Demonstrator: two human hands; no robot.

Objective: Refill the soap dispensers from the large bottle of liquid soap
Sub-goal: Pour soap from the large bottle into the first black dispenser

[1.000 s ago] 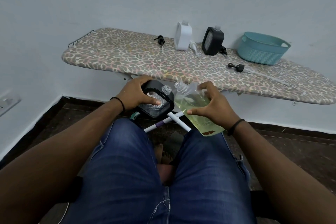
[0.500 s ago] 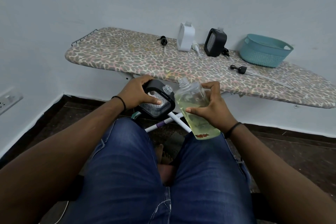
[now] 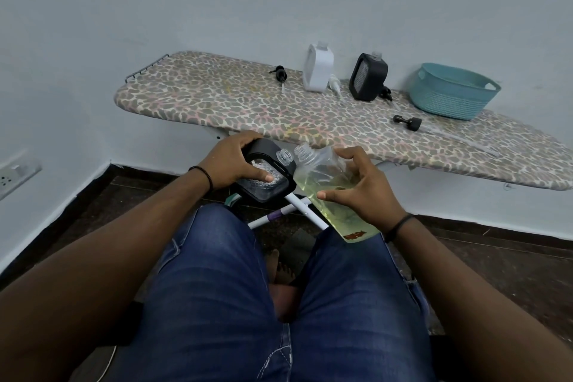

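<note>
My left hand (image 3: 233, 161) grips a black soap dispenser (image 3: 270, 180) with a clear textured window, held over my knees with its open neck pointing right. My right hand (image 3: 359, 189) holds the large clear bottle of yellow-green liquid soap (image 3: 319, 177), tilted left so its open mouth sits right beside the dispenser's neck. The soap pools in the bottle's lower half. On the ironing board stand a white dispenser (image 3: 317, 71) and a second black dispenser (image 3: 367, 77), both without pumps.
The leopard-print ironing board (image 3: 248, 105) runs along the wall ahead. On it lie loose pump heads (image 3: 280, 73), a black cap (image 3: 407, 121) and a teal basket (image 3: 451, 90). The board's white legs (image 3: 297, 209) cross below my hands. A wall socket (image 3: 12, 177) sits at left.
The large bottle has tipped back to the left from its more upright pose, bringing its mouth close to the dispenser's neck again. My left hand holds the dispenser steady.
</note>
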